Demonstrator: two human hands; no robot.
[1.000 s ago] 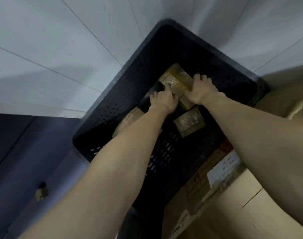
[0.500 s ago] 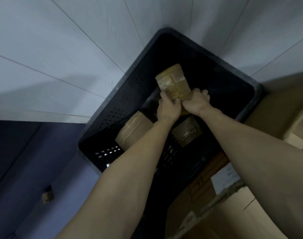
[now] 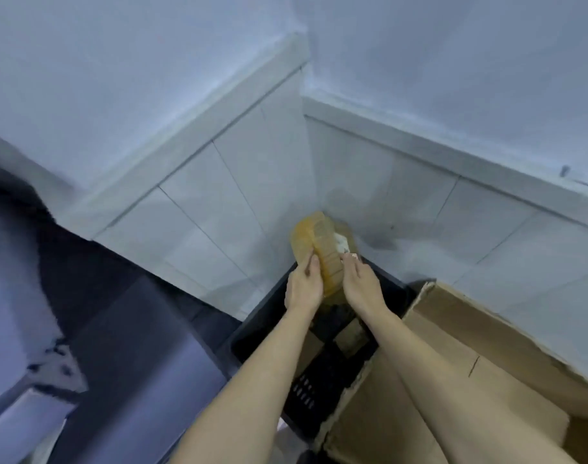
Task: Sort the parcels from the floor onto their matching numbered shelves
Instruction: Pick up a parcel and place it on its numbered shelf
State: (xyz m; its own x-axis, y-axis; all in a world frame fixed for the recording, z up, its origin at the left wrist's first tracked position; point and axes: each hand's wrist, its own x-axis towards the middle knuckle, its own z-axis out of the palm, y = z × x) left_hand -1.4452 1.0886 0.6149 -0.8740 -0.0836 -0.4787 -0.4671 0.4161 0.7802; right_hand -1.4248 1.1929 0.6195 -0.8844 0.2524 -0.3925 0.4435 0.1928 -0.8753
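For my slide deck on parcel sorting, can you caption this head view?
Both hands, left hand and right hand, hold a tape-wrapped parcel above the black crate, beside a cardboard box.

Your left hand (image 3: pixel 302 286) and right hand (image 3: pixel 361 283) gripped the parcel (image 3: pixel 322 249) above the black crate (image 3: pixel 262 324); open air lay at twelve o'clock up to the tiled wall corner (image 3: pixel 307 162); a torn cardboard box (image 3: pixel 486 346) crowded four o'clock, touching the crate; dark floor (image 3: pixel 135 346) ran free at eight o'clock.
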